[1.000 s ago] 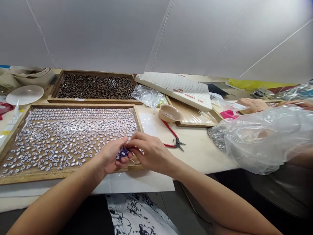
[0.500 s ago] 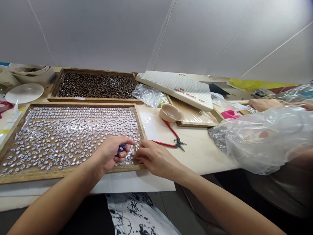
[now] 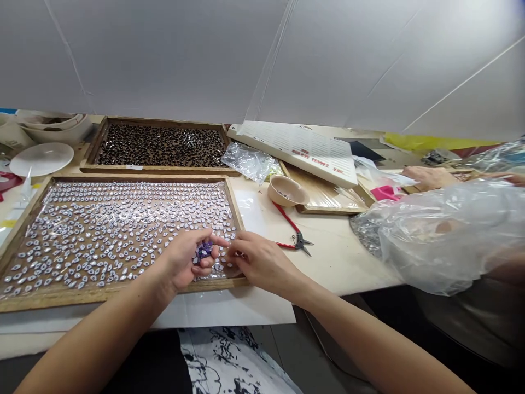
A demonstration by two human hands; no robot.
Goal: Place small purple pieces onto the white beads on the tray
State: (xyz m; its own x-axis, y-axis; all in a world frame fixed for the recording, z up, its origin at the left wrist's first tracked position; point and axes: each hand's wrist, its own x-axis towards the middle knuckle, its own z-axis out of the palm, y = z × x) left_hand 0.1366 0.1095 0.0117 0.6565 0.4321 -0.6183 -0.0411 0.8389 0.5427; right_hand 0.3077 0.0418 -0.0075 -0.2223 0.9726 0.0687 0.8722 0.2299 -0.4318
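A wooden-framed tray [image 3: 94, 297] lies before me, its film-covered bed dotted with many small pale, eye-like drop-shaped pieces [image 3: 110, 249]. Over its right part, my left hand [image 3: 186, 257] is cupped palm up around a small heap of purple and white pieces [image 3: 204, 250], with the index finger stretched toward the right hand. My right hand [image 3: 258, 262] hovers at the tray's lower right corner, thumb and fingers pinched together. Whatever sits between those fingertips is too small or hidden to make out.
Behind stands a second framed tray [image 3: 159, 169] of dark pieces. Red-handled pliers [image 3: 300, 241], a beige bowl [image 3: 287, 190], a plastic bag [image 3: 251, 160] and a long white box [image 3: 303, 150] lie rightward. At far right, another person's hand [image 3: 430, 178] is near a large clear bag [image 3: 443, 235].
My left hand has opened slightly, showing more of the purple pieces. My right hand has shifted a little, its fingers still pinched at the tray's corner.
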